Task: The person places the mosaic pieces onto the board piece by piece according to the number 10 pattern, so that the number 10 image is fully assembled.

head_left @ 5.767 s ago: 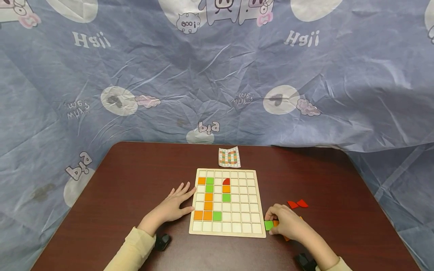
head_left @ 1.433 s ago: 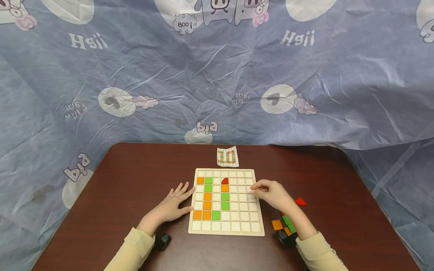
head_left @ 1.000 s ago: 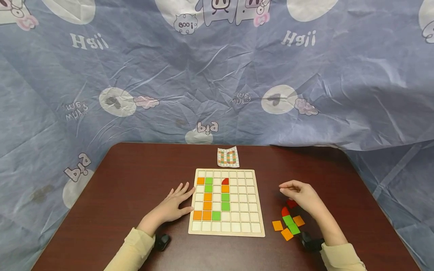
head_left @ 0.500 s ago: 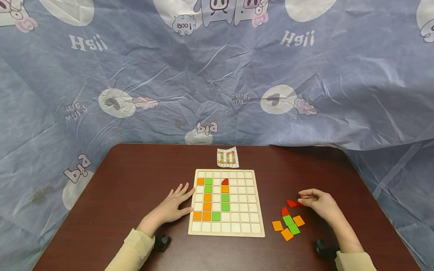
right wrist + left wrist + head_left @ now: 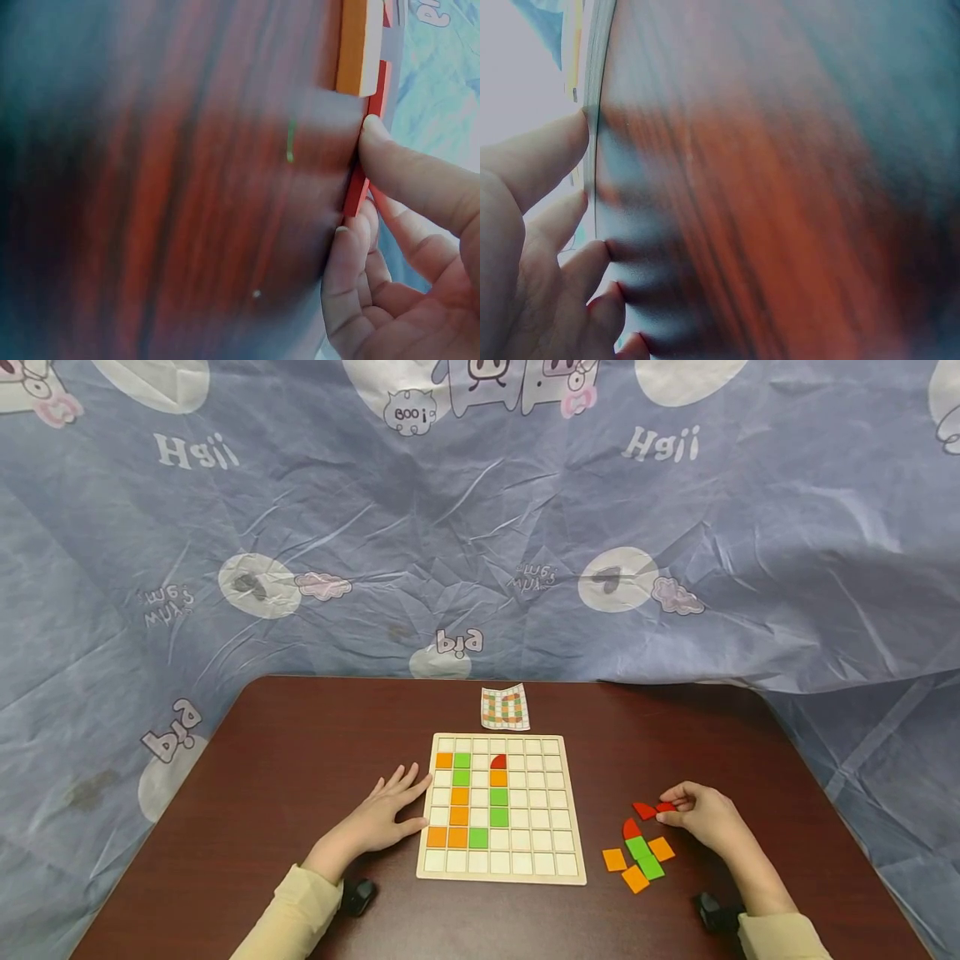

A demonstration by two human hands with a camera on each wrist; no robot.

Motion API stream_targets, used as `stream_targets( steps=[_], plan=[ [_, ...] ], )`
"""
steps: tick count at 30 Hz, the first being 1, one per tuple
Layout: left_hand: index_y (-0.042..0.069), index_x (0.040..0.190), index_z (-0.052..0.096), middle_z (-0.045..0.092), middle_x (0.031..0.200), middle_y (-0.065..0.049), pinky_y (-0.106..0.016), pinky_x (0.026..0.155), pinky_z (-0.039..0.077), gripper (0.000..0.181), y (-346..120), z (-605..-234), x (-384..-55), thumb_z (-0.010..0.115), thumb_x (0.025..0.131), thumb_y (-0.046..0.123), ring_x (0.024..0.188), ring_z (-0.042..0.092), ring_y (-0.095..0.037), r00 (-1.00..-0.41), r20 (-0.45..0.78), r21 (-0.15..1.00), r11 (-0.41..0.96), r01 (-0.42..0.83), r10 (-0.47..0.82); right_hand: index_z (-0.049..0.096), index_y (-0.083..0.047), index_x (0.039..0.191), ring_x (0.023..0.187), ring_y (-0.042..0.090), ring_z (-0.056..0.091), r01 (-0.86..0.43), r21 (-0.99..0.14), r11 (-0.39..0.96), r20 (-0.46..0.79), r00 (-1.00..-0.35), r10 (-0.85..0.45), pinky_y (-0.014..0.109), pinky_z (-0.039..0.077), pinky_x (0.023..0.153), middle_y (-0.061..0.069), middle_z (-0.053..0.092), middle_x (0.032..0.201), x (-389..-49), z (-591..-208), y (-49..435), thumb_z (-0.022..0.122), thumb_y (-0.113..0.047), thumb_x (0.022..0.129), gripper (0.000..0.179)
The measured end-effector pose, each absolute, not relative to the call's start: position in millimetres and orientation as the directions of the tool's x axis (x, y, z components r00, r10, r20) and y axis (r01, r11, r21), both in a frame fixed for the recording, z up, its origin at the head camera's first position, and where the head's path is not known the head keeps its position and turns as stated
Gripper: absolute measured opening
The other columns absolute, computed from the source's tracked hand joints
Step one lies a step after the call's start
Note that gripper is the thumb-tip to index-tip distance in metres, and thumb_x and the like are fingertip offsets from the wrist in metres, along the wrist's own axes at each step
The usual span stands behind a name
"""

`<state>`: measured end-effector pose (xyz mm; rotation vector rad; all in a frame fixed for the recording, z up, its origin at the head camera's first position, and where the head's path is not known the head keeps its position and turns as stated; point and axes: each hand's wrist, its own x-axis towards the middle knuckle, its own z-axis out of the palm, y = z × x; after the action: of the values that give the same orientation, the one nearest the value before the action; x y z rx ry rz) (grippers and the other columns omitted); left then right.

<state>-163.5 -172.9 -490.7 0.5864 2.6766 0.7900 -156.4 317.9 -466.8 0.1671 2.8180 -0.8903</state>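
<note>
My left hand [image 5: 381, 817] lies with fingers spread, thumb and fingertips touching the left edge of a pale wooden grid board [image 5: 533, 841]. In the left wrist view, its fingertips meet the board's edge. Orange and green square tiles and one red quarter-circle tile [image 5: 498, 762] sit in the grid's cells. To the right of the board, my right hand [image 5: 707, 818] pinches another red quarter-circle tile [image 5: 666, 807] at the table surface. The right wrist view shows the thumb on this red tile [image 5: 357, 191], fingers on its far side.
Beside the right hand lie two more red quarter-circle tiles, one nearer the board [image 5: 632, 829], with green tiles [image 5: 649, 866] and orange tiles [image 5: 635, 879]. A small printed pattern card [image 5: 505, 707] lies behind the board. A printed cloth [image 5: 480, 527] hangs beyond the dark table.
A second green tile now sits below the first in the board's red-topped column. My right hand has moved from the board rightward to the red tile and pinches it. The left hand stays put.
</note>
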Motion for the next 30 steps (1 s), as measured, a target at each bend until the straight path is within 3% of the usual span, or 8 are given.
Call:
stream_targets(
  steps=[17,30],
  plan=[
    [0.017,0.155,0.033,0.018,0.164,-0.016,-0.061,0.121,0.008,0.068,-173,-490,-162,0.064,0.096,0.032,0.152,0.01,-0.038,-0.873,-0.164,0.567,0.768,0.298,0.459,0.068,-0.007,0.09,0.072,0.016,0.052,0.139,-0.528,0.838,-0.236,-0.972,0.012,0.028,0.04,0.063,0.0,0.061,0.077,-146,-466,323,0.083,-0.032,0.078,0.031],
    [0.017,0.155,0.032,0.017,0.164,-0.016,-0.061,0.122,0.007,0.068,-172,-488,-163,0.063,0.097,0.033,0.153,0.009,-0.038,-0.872,-0.17,0.572,0.767,0.292,0.459,0.071,-0.007,0.102,0.073,0.014,0.063,0.05,-0.716,0.696,-0.171,-0.98,-0.105,0.025,0.052,0.063,0.003,0.068,0.089,-146,-450,264,0.078,-0.023,0.084,0.025]
  ],
)
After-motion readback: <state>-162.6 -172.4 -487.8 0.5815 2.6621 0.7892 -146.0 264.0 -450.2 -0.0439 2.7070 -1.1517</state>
